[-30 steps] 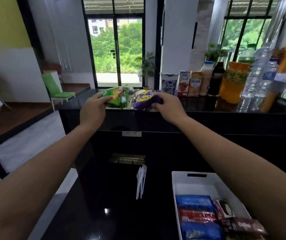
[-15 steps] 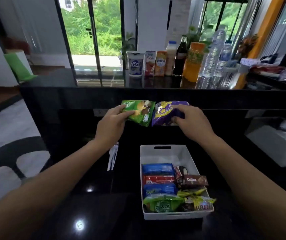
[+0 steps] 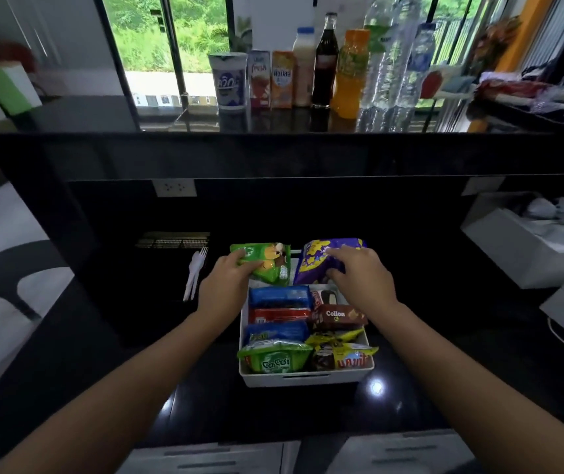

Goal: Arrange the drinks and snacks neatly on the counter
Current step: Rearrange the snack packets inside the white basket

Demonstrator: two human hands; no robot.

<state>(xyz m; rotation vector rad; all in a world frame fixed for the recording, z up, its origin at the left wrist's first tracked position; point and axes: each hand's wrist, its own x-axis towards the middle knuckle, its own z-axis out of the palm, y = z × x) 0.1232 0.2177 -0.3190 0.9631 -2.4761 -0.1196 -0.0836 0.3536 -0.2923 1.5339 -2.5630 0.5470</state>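
Head view: where are the two packs?
— The green snack pack and the purple snack pack are side by side over the far end of the white tray, low above the black counter.
— Held how?
— The left hand grips the green one's near corner with curled fingers. The right hand curls over the purple one's top.
— Handling?
— Light, puffy, slick film, I judge, and easily crushed. Hold them gently by the sealed edges. The drinks stand in a row on the upper ledge.
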